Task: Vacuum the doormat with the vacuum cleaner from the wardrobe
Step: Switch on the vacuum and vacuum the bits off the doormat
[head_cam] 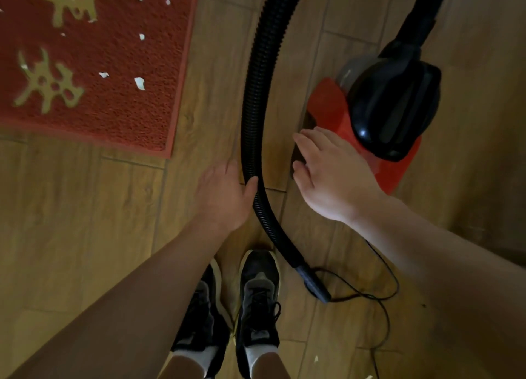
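Observation:
A red doormat (108, 65) with gold characters lies at the upper left, strewn with several white paper scraps (139, 83). A red and black vacuum cleaner (381, 114) stands on the floor at the right. Its black ribbed hose (257, 94) curves down the middle to a nozzle tip (314, 286) near my shoes. My left hand (225, 196) grips the hose, thumb over it. With straight fingers, my right hand (330, 176) rests on the vacuum's red lower left side.
The floor is wooden planks (85, 222). A thin black power cord (378, 296) loops on the floor at the lower right. My two dark shoes (256, 302) stand at the bottom centre. One small scrap (316, 358) lies near the cord.

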The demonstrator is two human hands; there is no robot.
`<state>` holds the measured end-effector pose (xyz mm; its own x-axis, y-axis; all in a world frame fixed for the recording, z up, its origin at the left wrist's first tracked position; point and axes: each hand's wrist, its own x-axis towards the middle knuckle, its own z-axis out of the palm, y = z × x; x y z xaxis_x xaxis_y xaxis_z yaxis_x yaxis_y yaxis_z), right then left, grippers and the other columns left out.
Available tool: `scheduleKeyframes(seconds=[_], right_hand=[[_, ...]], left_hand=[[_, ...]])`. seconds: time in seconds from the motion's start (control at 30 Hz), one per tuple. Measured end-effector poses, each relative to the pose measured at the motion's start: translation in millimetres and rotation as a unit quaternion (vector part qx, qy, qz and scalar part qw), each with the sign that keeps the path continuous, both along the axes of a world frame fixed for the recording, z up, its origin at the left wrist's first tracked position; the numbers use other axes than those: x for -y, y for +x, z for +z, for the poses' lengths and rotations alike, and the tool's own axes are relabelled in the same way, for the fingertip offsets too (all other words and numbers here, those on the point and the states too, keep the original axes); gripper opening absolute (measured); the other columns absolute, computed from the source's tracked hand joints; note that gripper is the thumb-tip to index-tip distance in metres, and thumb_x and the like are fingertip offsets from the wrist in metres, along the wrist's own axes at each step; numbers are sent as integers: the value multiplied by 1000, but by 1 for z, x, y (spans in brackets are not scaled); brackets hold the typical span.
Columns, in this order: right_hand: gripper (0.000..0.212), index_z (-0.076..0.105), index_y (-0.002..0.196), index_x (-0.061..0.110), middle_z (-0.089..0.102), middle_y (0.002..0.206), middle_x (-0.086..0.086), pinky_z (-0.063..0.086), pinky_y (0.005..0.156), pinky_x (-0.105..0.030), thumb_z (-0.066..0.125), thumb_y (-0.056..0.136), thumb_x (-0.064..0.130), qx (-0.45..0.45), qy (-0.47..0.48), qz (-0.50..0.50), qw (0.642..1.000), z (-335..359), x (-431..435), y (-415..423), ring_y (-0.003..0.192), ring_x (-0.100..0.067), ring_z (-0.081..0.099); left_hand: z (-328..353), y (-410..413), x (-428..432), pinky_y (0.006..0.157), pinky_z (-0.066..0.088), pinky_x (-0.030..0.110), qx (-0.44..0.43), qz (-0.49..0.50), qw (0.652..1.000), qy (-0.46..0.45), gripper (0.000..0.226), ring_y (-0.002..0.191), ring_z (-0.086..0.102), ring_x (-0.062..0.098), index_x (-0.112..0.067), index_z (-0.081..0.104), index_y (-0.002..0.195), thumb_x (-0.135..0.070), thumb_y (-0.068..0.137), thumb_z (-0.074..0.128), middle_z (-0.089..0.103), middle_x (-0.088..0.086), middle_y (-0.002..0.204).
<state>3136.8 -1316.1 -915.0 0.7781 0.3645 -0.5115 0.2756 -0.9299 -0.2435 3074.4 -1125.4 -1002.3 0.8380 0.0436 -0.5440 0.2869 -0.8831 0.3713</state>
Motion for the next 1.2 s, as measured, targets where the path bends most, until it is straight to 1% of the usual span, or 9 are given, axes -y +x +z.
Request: scheduleKeyframes(seconds=[0.13, 0.27, 0.33, 0.43, 0.53, 0.7, 0.83, 1.0, 1.2], right_hand=[[58, 43, 148, 7, 49, 150, -9, 30, 120, -42, 32, 99, 36, -7, 4, 2, 1000, -8, 5, -5, 145, -28, 37], [55, 42, 149, 8, 47, 151, -8, 28, 121, -41, 36, 102, 34, -16, -5, 5, 1000, -12, 11, -6, 146, -27, 35], [54, 41, 150, 9, 45, 153, -7, 27, 121, -40, 38, 103, 34, -16, -9, 4, 1000, -13, 13, -6, 147, -26, 34], [56, 41, 150, 9, 46, 153, -7, 27, 121, -41, 34, 102, 36, -16, -8, 4, 1000, -7, 10, -6, 146, -26, 34], [59, 43, 149, 8, 48, 151, -7, 29, 120, -40, 31, 99, 37, -8, 2, 5, 1000, 3, 4, -4, 145, -27, 37], [59, 42, 150, 9, 47, 152, -8, 29, 120, -42, 33, 99, 37, 17, 18, 9, 1000, 27, -13, 5, 145, -27, 36], [55, 45, 147, 6, 50, 149, -11, 31, 120, -42, 38, 100, 35, 44, 28, 27, 998, 48, -28, 12, 143, -29, 40], [54, 48, 144, 3, 55, 143, -14, 35, 117, -43, 43, 98, 31, 90, 46, 39, 994, 82, -47, 24, 137, -32, 46], [52, 52, 140, 3, 56, 141, -14, 32, 116, -38, 40, 97, 29, 139, 76, 67, 985, 120, -71, 42, 136, -31, 46]], left_hand=[[-16, 1, 13, 93, 51, 43, -15, 49, 998, -36, 51, 107, 59, 22, -18, 58, 127, -57, 97, 50, 63, 4, 117], [-21, 7, 24, 82, 56, 41, -8, 118, 988, -97, 42, 96, 62, 17, -18, 58, 125, -45, 95, 65, 65, 0, 112], [-19, 8, 27, 76, 57, 35, -6, 132, 984, -117, 40, 92, 63, 14, -16, 56, 126, -41, 96, 65, 65, -1, 111], [-11, 9, 23, 64, 51, 19, -5, 163, 974, -156, 35, 83, 63, 8, -15, 53, 125, -34, 98, 64, 66, -2, 107], [1, 11, 12, 59, 51, 17, 14, 168, 971, -168, 27, 77, 63, 6, -18, 51, 118, -31, 99, 64, 66, -2, 99], [33, 24, -5, 67, 57, 36, 58, 172, 967, -177, 27, 80, 65, 12, -16, 51, 119, -28, 98, 64, 66, -1, 99], [60, 33, -16, 65, 54, 34, 101, 170, 963, -182, 29, 80, 65, 14, -21, 49, 121, -28, 98, 65, 66, -1, 99], [94, 41, -33, 74, 54, 38, 151, 170, 953, -198, 34, 89, 64, 16, -19, 52, 126, -24, 96, 66, 64, -3, 103], [134, 45, -55, 78, 46, 31, 201, 133, 952, -190, 31, 95, 54, 12, -16, 56, 123, -15, 94, 67, 57, -4, 105]])
